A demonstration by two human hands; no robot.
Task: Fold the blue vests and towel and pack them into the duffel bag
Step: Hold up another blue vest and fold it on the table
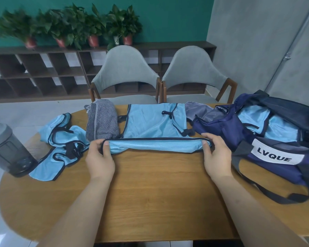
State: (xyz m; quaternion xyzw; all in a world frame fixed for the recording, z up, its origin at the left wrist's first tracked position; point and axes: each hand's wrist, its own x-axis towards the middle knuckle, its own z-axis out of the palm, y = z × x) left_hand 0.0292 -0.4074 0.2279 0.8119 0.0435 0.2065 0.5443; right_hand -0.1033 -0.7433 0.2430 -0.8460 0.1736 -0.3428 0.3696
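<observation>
Left hand [100, 158] and right hand [216, 156] each pinch one end of the near edge of the blue vest [150, 125] spread on the table [159, 189], duffel bag [221, 128] just right

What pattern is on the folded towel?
Thin dark and light grey stripes on the towel, seen in the head view.

A single wide-angle view, worn on the person's head, faces forward and down at the oval brown wooden table [159, 202] from close by. Left hand [99, 158] and right hand [216, 157] enter from 6 o'clock, pinching the light blue black-trimmed vest [150, 125] at centre; two grey upholstered chairs [125, 68] stand at 12 o'clock, beyond
</observation>
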